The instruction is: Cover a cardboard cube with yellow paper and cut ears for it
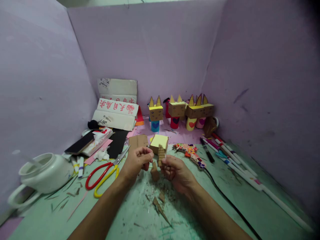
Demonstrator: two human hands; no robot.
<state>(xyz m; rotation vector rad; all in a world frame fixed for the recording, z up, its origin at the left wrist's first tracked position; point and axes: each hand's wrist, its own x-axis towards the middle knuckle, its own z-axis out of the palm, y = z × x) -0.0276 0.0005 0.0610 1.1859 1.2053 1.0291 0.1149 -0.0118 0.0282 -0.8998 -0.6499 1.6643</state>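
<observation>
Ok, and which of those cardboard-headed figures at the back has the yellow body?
The yellow-bodied figure with the orange-red heart, standing between the red-bodied one and the pink-bodied one. The blue-bodied one stands farther left.

Grn tbl (57, 223), cardbd scraps (162, 196), scissors (115, 162), wht pot (47, 175)

Left grip (137, 161) curled, right grip (177, 172) pinched

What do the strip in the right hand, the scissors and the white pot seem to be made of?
Strip: matte brown cardboard, corrugated, by its ridges. Scissors: greyish blades, likely metal; smooth red and yellow handles, probably plastic. White pot: smooth, faint sheen; perhaps ceramic.
</observation>
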